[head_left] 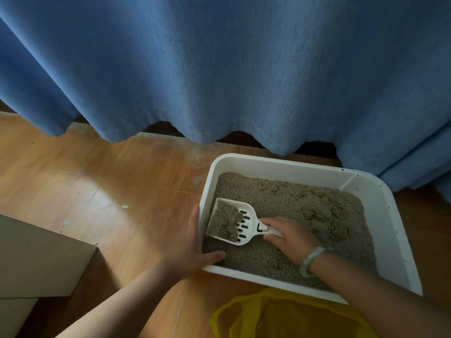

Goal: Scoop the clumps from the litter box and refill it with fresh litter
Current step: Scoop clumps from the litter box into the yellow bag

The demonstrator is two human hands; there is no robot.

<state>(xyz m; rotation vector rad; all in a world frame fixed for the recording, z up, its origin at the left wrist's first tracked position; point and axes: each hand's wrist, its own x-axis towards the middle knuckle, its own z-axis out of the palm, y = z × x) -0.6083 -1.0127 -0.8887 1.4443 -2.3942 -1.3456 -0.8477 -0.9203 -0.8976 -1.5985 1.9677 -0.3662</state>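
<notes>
Looking like a room in a home, going by the blue curtain hanging to a laminate wood floor speckled with stray grit. Pointing the same way: 1 white cat litter box sitting on that floor just below the curtain's hem, 1 tan box lying off to the left and 1 yellow plastic bag lying beside it.

White litter box, grey-brown litter, white slotted scoop, blue curtain, yellow bag, orange-brown wood-grain floor
</notes>
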